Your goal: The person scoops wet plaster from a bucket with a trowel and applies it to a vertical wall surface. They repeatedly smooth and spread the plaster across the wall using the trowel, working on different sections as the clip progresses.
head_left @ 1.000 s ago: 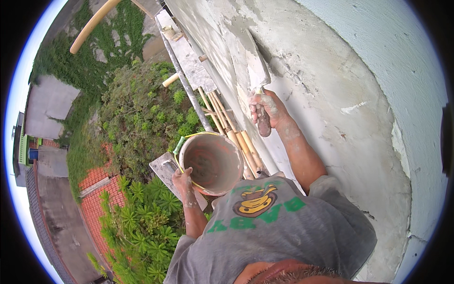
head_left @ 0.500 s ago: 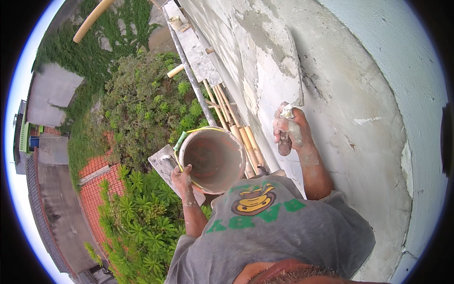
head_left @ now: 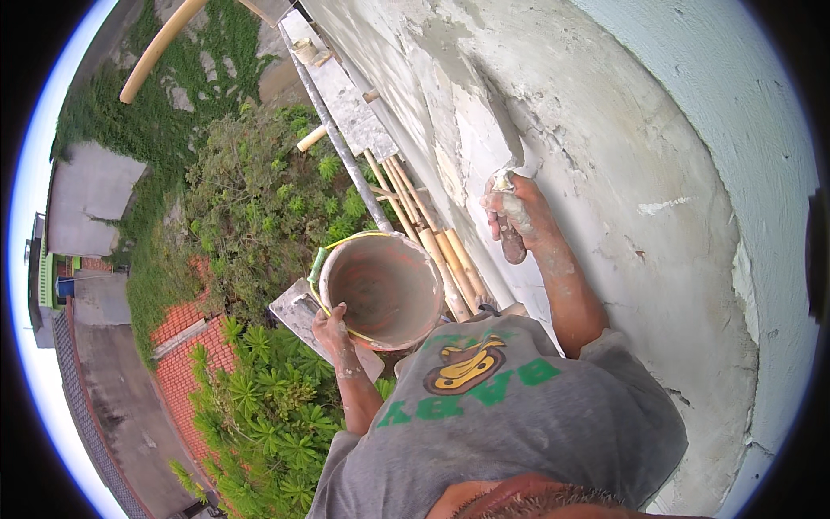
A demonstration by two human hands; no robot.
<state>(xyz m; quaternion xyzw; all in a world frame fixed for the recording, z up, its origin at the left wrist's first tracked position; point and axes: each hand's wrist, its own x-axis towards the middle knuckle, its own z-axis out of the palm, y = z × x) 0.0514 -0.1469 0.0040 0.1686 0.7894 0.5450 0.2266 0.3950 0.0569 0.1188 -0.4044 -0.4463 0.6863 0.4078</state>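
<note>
My right hand (head_left: 523, 212), smeared with wet plaster, is closed round the handle of a trowel (head_left: 499, 117). The trowel's long blade lies edge-on to the grey plastered wall (head_left: 622, 182). White paste clings where blade meets handle, and the brown handle end shows below my fingers. My left hand (head_left: 335, 336) grips the near left rim of a bucket (head_left: 380, 290). Its inside is coated with grey-brown residue, and a yellow handle with a green grip hangs at its left. Beside and below the bucket is a flat, grey, plaster-stained board (head_left: 298, 303), partly hidden.
A splattered plank (head_left: 350, 104) with a small tub (head_left: 304, 49) runs along the wall beside a metal pole (head_left: 333, 130). Bamboo poles (head_left: 454, 264) lie below. Left of the scaffold is a drop to trees (head_left: 259, 381) and a red tiled roof (head_left: 194, 368).
My right hand and the trowel have moved left along the wall, with the blade now tilted further left. My left hand still holds the bucket; the view has shifted slightly.
</note>
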